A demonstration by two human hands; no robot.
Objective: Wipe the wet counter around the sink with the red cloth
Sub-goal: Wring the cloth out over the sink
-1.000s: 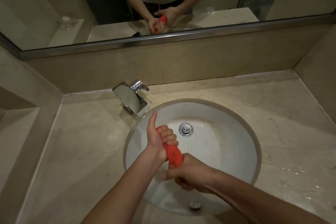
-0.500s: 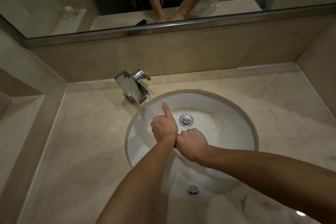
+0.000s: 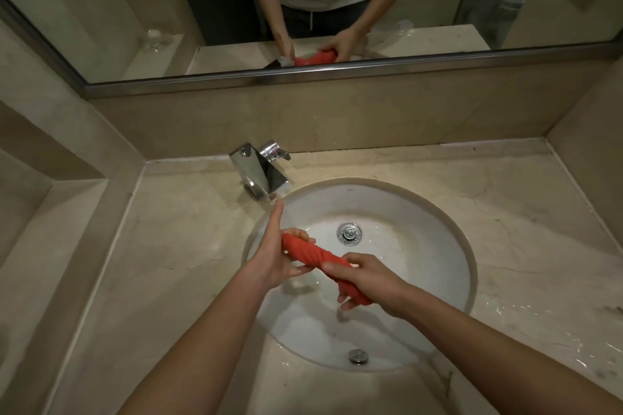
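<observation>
Both forearms are extended forward, the left hand (image 3: pixel 274 261) held thumb-up with fingers (image 3: pixel 298 233) curled, the right hand (image 3: pixel 367 283) clenched, knuckles turned upward.

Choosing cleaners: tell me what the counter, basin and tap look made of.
Counter: polished beige stone, likely marble, by its veins and wet sheen. Basin: glossy white, probably glazed ceramic. Tap: mirror-bright metal, seemingly chrome-plated, by its reflections.

Nothing readable here, no text, labels, brand marks or numbers sharp enough to make out on anything in view.
</observation>
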